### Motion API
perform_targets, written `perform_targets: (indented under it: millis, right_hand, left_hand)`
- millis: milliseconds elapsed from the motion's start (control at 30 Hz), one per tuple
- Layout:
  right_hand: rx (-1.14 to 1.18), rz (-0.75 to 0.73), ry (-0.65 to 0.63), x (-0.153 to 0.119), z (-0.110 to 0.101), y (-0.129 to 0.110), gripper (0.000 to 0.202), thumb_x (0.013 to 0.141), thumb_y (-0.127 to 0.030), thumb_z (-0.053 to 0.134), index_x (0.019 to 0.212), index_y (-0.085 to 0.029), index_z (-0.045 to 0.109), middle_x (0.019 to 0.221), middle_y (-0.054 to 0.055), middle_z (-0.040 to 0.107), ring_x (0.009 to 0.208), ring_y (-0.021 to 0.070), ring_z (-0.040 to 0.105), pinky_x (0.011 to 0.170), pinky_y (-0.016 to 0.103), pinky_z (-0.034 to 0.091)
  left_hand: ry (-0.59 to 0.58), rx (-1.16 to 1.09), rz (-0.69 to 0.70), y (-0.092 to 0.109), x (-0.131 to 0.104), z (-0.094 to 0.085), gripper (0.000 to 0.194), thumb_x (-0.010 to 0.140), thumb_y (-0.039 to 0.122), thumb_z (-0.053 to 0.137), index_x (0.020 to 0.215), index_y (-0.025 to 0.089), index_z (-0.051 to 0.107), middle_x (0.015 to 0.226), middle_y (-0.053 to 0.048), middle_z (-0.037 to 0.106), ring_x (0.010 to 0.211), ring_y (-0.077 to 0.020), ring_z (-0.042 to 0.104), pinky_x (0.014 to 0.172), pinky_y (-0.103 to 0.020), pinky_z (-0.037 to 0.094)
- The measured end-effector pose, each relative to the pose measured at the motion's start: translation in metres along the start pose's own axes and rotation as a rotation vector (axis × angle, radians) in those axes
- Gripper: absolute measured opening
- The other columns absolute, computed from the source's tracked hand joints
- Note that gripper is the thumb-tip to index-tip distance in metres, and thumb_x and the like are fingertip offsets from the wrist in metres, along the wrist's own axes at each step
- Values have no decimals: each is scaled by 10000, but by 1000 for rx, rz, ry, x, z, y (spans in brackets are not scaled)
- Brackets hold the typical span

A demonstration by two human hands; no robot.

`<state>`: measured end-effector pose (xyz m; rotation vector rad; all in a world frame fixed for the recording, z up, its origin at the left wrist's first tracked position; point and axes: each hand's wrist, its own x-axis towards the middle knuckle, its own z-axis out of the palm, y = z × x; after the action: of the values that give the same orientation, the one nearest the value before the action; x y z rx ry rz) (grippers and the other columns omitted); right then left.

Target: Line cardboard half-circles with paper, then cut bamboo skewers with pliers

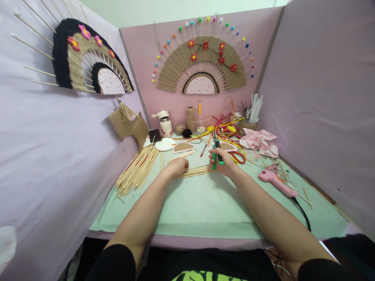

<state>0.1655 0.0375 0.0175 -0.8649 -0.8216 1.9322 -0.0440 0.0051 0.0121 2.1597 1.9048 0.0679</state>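
My right hand (225, 160) is wrapped round the green-and-black handles of a pair of pliers (214, 158), whose metal jaws point up and away from me. Beneath and beside it lies a small row of thin wooden sticks (199, 171) on the table. At the left end of these sticks my left hand (177, 167) rests low with its fingers curled together; what they pinch, if anything, is hidden. Just beyond the hands are a half-round cardboard piece with a pale edge (183, 147) and a red pen (203, 150).
A big pile of sticks (137, 169) spreads at the left. On the right lie a pink glue gun (277, 182) with a black cord and crumpled pink cloth (259, 141). Tangled coloured pipe cleaners (225, 128), a white bottle (165, 125) and yarn balls (186, 133) stand at the back.
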Motion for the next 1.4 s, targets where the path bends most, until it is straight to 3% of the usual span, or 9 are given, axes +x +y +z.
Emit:
perform_targets:
  millis: [267,433,567,700,767,900,1033,1200,1400]
  right_hand:
    - [22,-25,-43,-3,1,-1,216,633,-219,652,720,-206,454,582,-45,488,482,85,410,462,251,345]
    - [113,-95,-161,-8,3,-2,247,611,-217,659,800,-216,500,615,-43,498,510,91,411,488,246,354]
    - [120,-142,-215,-10,5,-3,278,608,-227,662,844,-228,515,639,-37,510,531,96,421,514,249,368]
    - [89,-140,-201,-11,6,-3,266,605,-234,660,829,-231,515,643,-30,507,539,101,425,520,254,364]
    - [67,-141,-191,-11,7,-2,266,599,-247,661,822,-230,517,652,-25,505,540,103,422,519,260,361]
    - [36,-147,-175,-11,7,-2,277,586,-271,667,816,-232,518,665,-20,500,543,107,417,523,269,362]
    - [49,-137,-176,-11,7,-1,282,588,-261,669,823,-230,518,662,-20,506,550,111,426,528,270,363]
    - [75,-129,-192,-10,6,0,280,601,-247,669,833,-230,515,651,-26,517,551,109,434,527,262,365]
    - [44,-137,-202,-13,8,0,299,600,-259,670,852,-232,511,652,-33,528,551,104,446,533,258,371]
  left_hand:
    - [16,-47,39,-4,2,2,131,726,179,536,768,181,660,866,-58,685,762,-183,575,631,-259,379]
    - [149,-153,36,-17,5,2,123,740,143,461,740,176,579,751,-38,628,684,-164,525,612,-264,389]
    - [272,-574,-61,-24,11,-2,111,807,163,430,759,173,529,637,6,552,581,-122,512,588,-253,444]
    - [411,-1092,-125,-20,17,-4,155,818,141,500,963,155,553,644,28,540,551,-86,548,631,-276,517]
    - [427,-1303,-88,-17,18,-3,205,810,154,557,1015,147,566,676,17,564,606,-86,585,701,-298,536]
    - [412,-1504,-87,-11,18,1,92,795,154,601,873,146,552,751,-19,626,728,-103,638,806,-325,525]
    - [471,-1471,-65,-9,17,2,89,811,150,547,824,177,463,806,-26,660,792,-125,659,795,-347,522]
    - [579,-1229,28,-7,22,8,103,756,148,523,798,192,441,706,26,599,688,-105,608,705,-278,510]
    - [539,-1000,25,-13,32,24,82,735,191,512,805,195,468,701,26,563,659,-101,558,653,-237,487]
